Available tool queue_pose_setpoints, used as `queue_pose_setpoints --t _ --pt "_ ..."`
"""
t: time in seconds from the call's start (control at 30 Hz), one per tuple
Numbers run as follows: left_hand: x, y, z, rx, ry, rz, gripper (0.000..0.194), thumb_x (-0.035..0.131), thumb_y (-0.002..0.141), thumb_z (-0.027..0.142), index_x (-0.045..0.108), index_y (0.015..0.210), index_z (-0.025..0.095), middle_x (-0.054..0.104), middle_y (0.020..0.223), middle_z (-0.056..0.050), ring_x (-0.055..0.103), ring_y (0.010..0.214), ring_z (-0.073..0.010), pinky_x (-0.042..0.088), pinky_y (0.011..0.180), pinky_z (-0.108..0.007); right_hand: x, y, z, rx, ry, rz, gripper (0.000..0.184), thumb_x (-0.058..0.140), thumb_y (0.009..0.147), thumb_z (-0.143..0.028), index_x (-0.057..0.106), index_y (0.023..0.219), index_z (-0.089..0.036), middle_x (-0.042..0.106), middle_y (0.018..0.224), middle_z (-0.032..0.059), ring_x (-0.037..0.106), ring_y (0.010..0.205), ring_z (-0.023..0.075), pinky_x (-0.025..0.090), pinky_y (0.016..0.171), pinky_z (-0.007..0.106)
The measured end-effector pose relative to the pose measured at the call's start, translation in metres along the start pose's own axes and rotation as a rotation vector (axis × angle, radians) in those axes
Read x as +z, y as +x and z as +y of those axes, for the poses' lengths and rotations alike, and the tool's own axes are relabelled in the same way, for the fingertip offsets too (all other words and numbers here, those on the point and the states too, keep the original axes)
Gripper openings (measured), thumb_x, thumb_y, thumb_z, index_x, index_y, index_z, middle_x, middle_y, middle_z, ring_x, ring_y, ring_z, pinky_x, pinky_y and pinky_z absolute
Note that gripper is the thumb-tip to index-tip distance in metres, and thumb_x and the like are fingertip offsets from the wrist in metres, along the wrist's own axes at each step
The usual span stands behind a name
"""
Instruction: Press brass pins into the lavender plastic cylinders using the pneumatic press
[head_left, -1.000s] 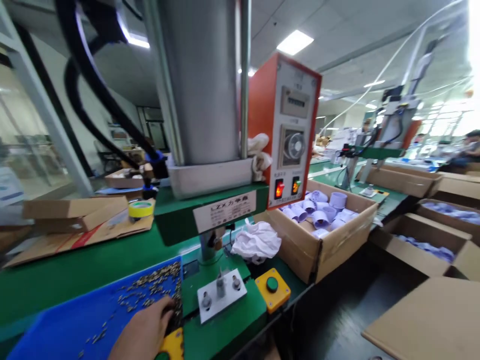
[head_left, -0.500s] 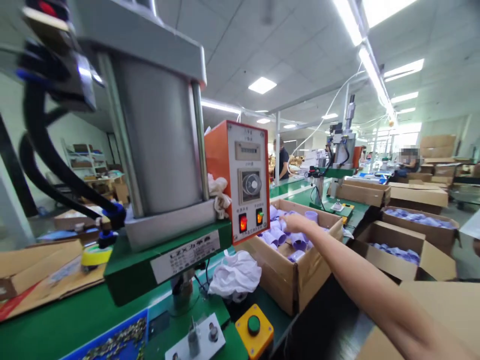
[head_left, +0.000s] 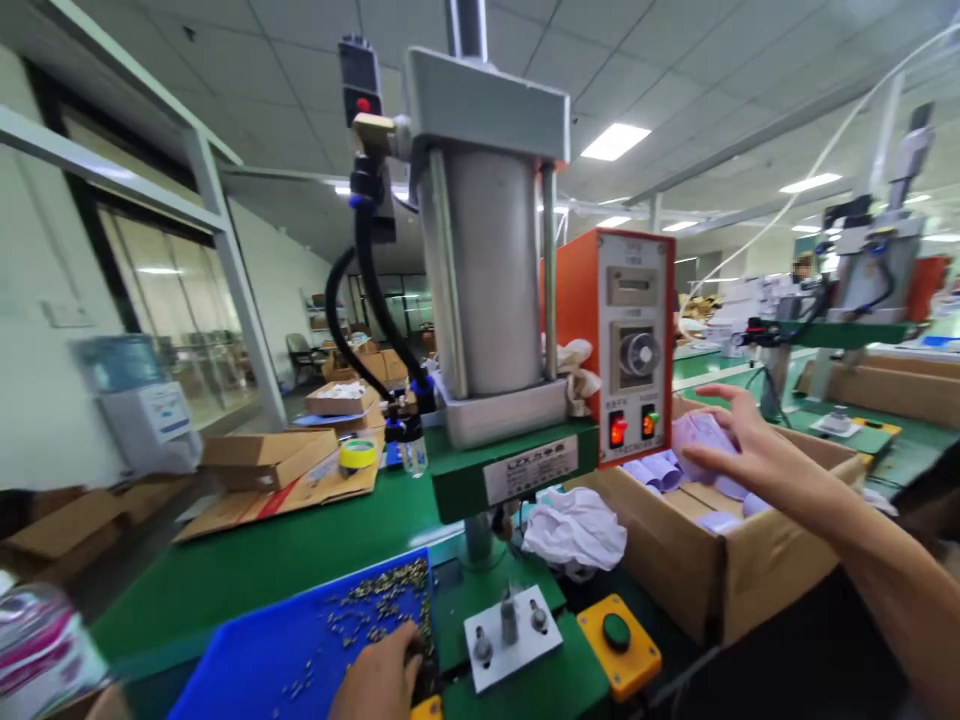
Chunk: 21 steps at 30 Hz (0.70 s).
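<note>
My right hand (head_left: 739,450) is curved round a short lavender tube (head_left: 701,440), thumb on one side and fingers on the other, above an open cardboard box (head_left: 667,560). More lavender tubes (head_left: 651,472) lie inside that box. Low in the view, my left hand (head_left: 381,672) reaches into a blue tray (head_left: 255,655) at its right side, among small brassy metal pieces (head_left: 390,590). Its fingers are curled together, and whatever is between them is hidden. Beside this hand a metal plate with upright pins (head_left: 510,635) sits under the press (head_left: 495,280).
An orange control box (head_left: 636,340) with lit switches stands right of the press. A yellow box with a green button (head_left: 616,635) sits in front. White crumpled cloth (head_left: 576,528), yellow tape (head_left: 356,456) and flattened cardboard (head_left: 300,500) lie on the green bench. Another press (head_left: 874,270) stands farther right.
The view has swung left. My right hand, which was down among the tubes, is now raised with one tube in it. My left hand has come into view at the blue tray.
</note>
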<state>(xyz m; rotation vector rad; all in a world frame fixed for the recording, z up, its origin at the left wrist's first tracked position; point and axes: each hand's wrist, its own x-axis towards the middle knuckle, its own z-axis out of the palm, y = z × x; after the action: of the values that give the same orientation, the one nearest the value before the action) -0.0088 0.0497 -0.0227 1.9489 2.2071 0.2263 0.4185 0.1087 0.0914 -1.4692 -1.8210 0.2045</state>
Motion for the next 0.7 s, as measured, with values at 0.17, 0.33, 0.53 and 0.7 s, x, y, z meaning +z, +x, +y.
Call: queue_pose_setpoints --t 0.17,0.33,0.53,0.7 --pt "0.006 -0.008 0.001 -0.005 -0.009 0.077 0.022 0.043 0.086 0.016 0.062 0.094 0.024 0.072 0.094 -0.001 0.065 0.092 -0.018 0.041 0.074 -0.026 0.068 -0.075 -0.069 -0.227 0.241 -0.182 0.059 0.074 0.064 -0.03 0.051 0.119 -0.027 0.063 0.114 0.0065 0.062 0.1 0.0258 0.05 0.084 0.034" --pt "0.013 -0.006 -0.008 0.013 -0.014 0.104 0.016 0.045 0.086 0.016 0.06 0.086 0.023 0.072 0.086 -0.001 0.064 0.084 -0.0162 0.038 0.07 -0.024 0.132 -0.067 -0.097 -0.164 0.609 -0.239 0.035 0.065 0.075 -0.03 0.058 0.109 -0.024 0.063 0.104 0.0052 0.062 0.093 0.021 0.05 0.079 0.032" --pt "0.011 -0.007 -0.007 0.006 -0.03 0.113 0.017 0.046 0.085 0.013 0.06 0.082 0.023 0.071 0.083 0.0 0.063 0.081 -0.0147 0.036 0.067 -0.023 0.159 -0.045 -0.098 -0.093 0.97 -0.309 0.037 0.066 0.076 -0.034 0.055 0.109 -0.02 0.067 0.099 0.0053 0.064 0.087 0.0193 0.051 0.072 0.03" --pt "0.009 -0.007 -0.005 0.023 -0.044 0.118 0.016 0.047 0.085 0.013 0.059 0.082 0.022 0.07 0.084 0.0 0.063 0.081 -0.0146 0.037 0.069 -0.023 0.152 -0.045 -0.112 -0.186 0.606 -0.237 0.031 0.065 0.076 -0.028 0.064 0.106 -0.019 0.069 0.096 0.0043 0.061 0.083 0.0182 0.047 0.072 0.029"
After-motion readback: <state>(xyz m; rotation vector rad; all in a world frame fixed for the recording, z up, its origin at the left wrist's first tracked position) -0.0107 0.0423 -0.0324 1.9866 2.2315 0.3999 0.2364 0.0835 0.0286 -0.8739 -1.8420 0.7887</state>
